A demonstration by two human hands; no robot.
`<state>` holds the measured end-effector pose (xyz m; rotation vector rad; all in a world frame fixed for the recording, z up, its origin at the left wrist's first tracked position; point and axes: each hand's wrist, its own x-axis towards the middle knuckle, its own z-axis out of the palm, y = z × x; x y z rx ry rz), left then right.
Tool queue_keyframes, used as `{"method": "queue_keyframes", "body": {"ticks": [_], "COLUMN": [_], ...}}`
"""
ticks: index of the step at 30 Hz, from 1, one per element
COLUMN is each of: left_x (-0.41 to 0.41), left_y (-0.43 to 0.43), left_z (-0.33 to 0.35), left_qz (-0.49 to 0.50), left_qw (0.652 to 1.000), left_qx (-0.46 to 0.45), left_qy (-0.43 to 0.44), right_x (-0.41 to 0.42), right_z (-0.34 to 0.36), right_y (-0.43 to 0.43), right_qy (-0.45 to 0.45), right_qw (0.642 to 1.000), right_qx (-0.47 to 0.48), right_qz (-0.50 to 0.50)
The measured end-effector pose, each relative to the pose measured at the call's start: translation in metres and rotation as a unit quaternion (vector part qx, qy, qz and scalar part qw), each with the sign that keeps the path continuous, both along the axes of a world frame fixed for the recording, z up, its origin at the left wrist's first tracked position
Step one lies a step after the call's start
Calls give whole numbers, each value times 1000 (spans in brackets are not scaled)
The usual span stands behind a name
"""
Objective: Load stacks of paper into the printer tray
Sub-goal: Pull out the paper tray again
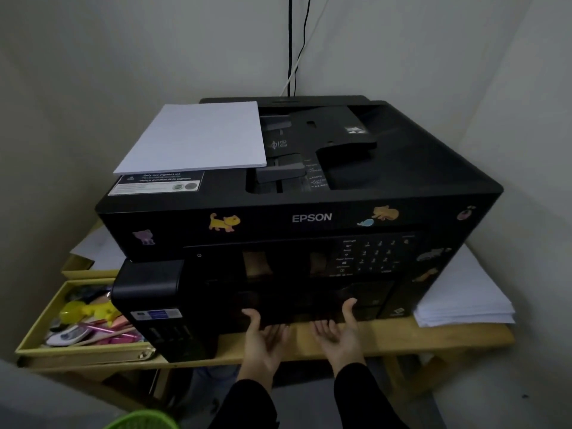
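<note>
Left hand (263, 335), right hand (340, 331) around printer tray (303, 303) lip; long axis left-right.

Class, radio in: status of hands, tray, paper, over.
Left hand and right hand grip tray front, palms up. Tray shut. Paper stack atop printer. Nothing blocking.

Black printer (309, 218) with yellow cat sticker (223, 222), white paper stack (193, 137), yellow tray (46, 317), black sleeves (247, 407)
</note>
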<state>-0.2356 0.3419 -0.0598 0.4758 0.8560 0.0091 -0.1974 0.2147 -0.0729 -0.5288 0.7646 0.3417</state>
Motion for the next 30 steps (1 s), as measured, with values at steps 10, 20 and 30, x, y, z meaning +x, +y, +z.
{"method": "queue_keyframes", "body": {"ticks": [10, 20, 30], "left_x": [1, -22, -36], "left_y": [-8, -21, -31], "left_z": [-7, 14, -1], "left_qz": [-18, -88, -299], "left_qw": [996, 948, 549], "left_qx": [56, 221, 742], "left_qy": [73, 212, 244], "right_x": [-3, -9, -30], "right_z": [4, 13, -8], "right_y": [1, 21, 21], "right_qy": [41, 223, -130], "right_qw": [994, 911, 453], "right_qx": [-86, -340, -848], "right_qz": [45, 69, 241]}}
